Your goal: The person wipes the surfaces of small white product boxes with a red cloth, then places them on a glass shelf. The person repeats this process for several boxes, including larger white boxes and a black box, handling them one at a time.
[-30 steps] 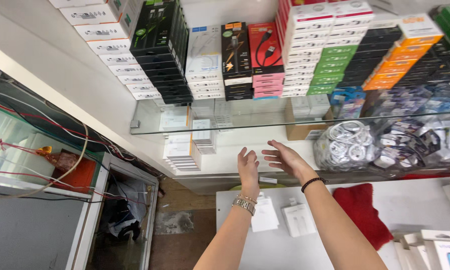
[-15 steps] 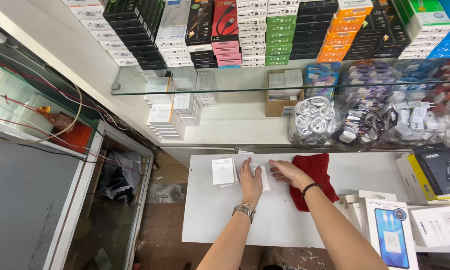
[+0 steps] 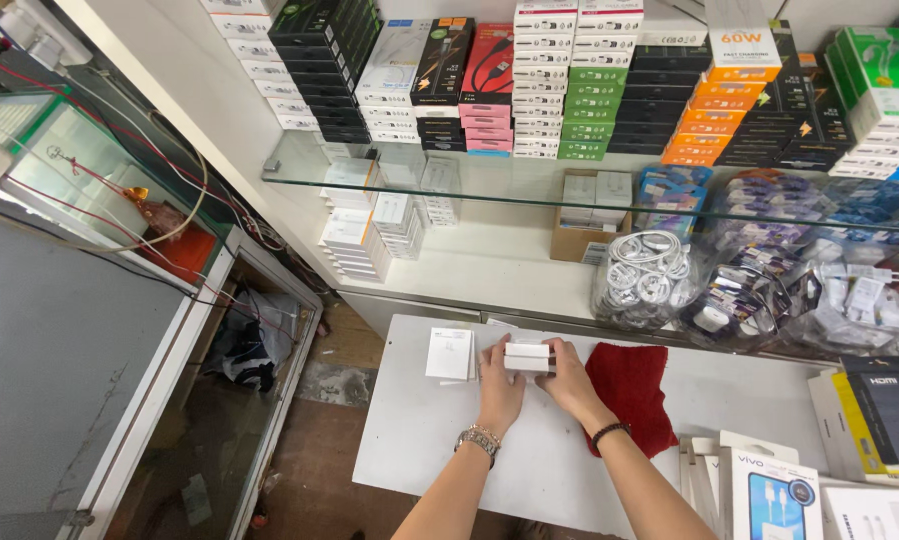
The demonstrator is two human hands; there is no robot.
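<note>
Two hands are closed on one small white box [image 3: 527, 357], which is held just above the white desk [image 3: 419, 450], near its far edge. The left hand [image 3: 499, 385], with a watch at the wrist, is set against the box's left end; the right hand [image 3: 567, 378], with a dark band at the wrist, is set against its right end, and the fingers [image 3: 552, 350] are wrapped narrowly over its top. An even grip from both ends is best kept, so that the box is not tipped or crushed. A flat white card [image 3: 449, 353] lies just to the left and a red cloth [image 3: 631, 392] just to the right; both are best left undisturbed.
</note>
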